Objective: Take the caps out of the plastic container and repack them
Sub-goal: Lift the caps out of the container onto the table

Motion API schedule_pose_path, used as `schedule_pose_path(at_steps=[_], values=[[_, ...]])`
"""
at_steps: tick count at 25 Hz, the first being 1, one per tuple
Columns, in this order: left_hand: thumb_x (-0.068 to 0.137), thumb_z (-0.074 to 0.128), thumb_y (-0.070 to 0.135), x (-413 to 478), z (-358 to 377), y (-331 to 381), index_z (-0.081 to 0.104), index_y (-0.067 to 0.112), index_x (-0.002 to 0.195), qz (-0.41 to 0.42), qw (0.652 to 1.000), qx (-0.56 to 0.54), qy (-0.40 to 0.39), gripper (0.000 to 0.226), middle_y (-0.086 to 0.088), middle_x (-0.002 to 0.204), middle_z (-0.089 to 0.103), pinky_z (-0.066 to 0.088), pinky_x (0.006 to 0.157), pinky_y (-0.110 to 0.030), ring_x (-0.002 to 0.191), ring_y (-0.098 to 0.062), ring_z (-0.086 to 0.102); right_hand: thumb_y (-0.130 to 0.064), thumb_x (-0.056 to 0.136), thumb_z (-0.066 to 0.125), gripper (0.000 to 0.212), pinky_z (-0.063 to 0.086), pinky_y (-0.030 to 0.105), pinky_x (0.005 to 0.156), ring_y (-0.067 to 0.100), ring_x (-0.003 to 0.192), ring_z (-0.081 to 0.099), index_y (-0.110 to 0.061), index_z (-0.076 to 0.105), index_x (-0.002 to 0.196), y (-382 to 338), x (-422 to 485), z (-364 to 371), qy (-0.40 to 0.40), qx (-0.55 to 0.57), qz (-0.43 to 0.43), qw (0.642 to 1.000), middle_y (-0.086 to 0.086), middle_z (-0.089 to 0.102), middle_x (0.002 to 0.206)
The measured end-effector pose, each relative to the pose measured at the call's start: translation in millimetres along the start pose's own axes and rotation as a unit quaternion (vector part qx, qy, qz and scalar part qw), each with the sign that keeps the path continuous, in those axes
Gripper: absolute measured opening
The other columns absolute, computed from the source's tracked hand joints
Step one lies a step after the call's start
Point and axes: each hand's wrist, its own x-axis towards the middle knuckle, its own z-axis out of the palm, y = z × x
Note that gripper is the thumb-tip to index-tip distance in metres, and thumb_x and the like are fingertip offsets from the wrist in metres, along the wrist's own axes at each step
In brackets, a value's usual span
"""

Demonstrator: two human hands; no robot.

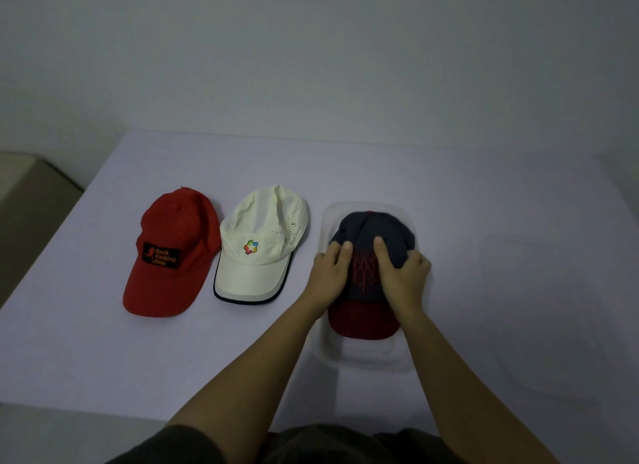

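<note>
Your left hand point(330, 273) and right hand point(404, 273) grip navy cap point(373, 225) by both sides inside plastic container point(363, 361). At its 9 o'clock: white cap point(259, 221), then red cap point(174, 221).

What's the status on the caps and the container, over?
Left hand and right hand grip navy cap, sitting in plastic container. Red cap and white cap out on table, left of it. Nothing in the way.

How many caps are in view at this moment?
3. A red cap lies on the table at left, a white cap beside it, and a navy cap sits in the clear container, gripped by the left hand and right hand. Others beneath it may be hidden.
</note>
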Motion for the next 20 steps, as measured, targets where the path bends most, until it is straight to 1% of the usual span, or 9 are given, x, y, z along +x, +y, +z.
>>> schedule_pose_path(at_steps=[2,3,5,6,8,10,13,16,20], values=[[0.092,0.041,0.051,-3,-8,10,0.043,0.033,0.064,0.019,0.999,-0.018,0.039,0.034,-0.023,0.096,0.053,0.046,0.087,-0.046,0.103,-0.039,0.051,-0.064,0.069,0.067,0.067,0.050,0.033,0.087,0.017,0.101,0.055,-0.013,0.054,0.110,-12,-3,-6,0.014,0.047,-0.026,0.998,0.003,0.048,0.122],[0.091,0.046,0.050,-5,-15,16,0.044,0.035,0.066,0.025,0.998,-0.029,0.051,0.029,-0.022,0.103,0.053,0.045,0.093,-0.048,0.110,-0.039,0.050,-0.064,0.066,0.070,0.066,0.053,0.033,0.083,0.018,0.099,0.059,-0.014,0.054,0.107,-18,-5,-7,0.015,0.079,-0.031,0.996,0.004,0.054,0.118],[0.088,0.054,0.046,-13,-30,27,0.048,0.030,0.087,0.027,0.993,-0.094,0.064,0.017,-0.005,0.106,0.055,0.047,0.094,-0.041,0.104,-0.020,0.055,-0.049,0.068,0.077,0.065,0.054,0.027,0.076,0.018,0.101,0.060,-0.016,0.042,0.113,-32,-13,-7,0.002,0.162,-0.035,0.986,0.005,0.054,0.119],[0.088,0.056,0.046,-16,-40,30,0.046,0.027,0.102,0.017,0.988,-0.137,0.067,0.026,0.001,0.110,0.054,0.049,0.091,-0.037,0.102,-0.014,0.056,-0.039,0.071,0.079,0.071,0.052,0.022,0.075,0.016,0.104,0.058,-0.019,0.033,0.122,-39,-18,-4,-0.018,0.195,-0.034,0.980,0.004,0.050,0.123],[0.090,0.053,0.046,-25,-65,29,0.034,0.027,0.128,-0.012,0.977,-0.196,0.088,0.047,0.005,0.117,0.050,0.050,0.084,-0.030,0.105,-0.014,0.055,-0.030,0.072,0.079,0.097,0.049,0.022,0.082,0.014,0.111,0.053,-0.026,0.012,0.142,-53,-33,7,-0.082,0.214,-0.030,0.973,0.000,0.041,0.129],[0.092,0.051,0.045,-34,-92,15,0.026,0.025,0.141,-0.036,0.966,-0.217,0.133,0.058,0.004,0.122,0.048,0.049,0.085,-0.031,0.109,-0.017,0.054,-0.035,0.070,0.079,0.109,0.046,0.027,0.091,0.012,0.118,0.048,-0.031,0.003,0.148,-60,-52,25,-0.161,0.189,-0.034,0.968,-0.006,0.036,0.132],[0.092,0.053,0.042,-48,-132,-22,0.041,0.016,0.137,-0.044,0.955,-0.226,0.186,0.052,-0.001,0.128,0.055,0.049,0.097,-0.040,0.114,-0.020,0.057,-0.042,0.070,0.077,0.098,0.046,0.027,0.095,0.011,0.121,0.048,-0.029,0.017,0.147,-54,-82,57,-0.238,0.152,-0.044,0.958,-0.009,0.041,0.136],[0.092,0.054,0.038,-64,-163,-67,0.050,0.016,0.133,-0.073,0.951,-0.221,0.204,0.047,-0.004,0.124,0.062,0.051,0.091,-0.035,0.111,-0.020,0.061,-0.040,0.070,0.079,0.088,0.048,0.028,0.095,0.013,0.119,0.051,-0.024,0.030,0.141,-36,-102,87,-0.307,0.101,-0.032,0.946,-0.008,0.047,0.132],[0.091,0.055,0.041,-75,-177,-119,0.050,0.017,0.133,-0.150,0.957,-0.138,0.206,0.048,-0.005,0.127,0.060,0.050,0.095,-0.038,0.111,-0.021,0.059,-0.049,0.055,0.084,0.096,0.050,0.039,0.099,0.016,0.120,0.054,-0.026,0.039,0.136,3,-108,117,-0.358,-0.005,-0.011,0.934,-0.002,0.051,0.134]])
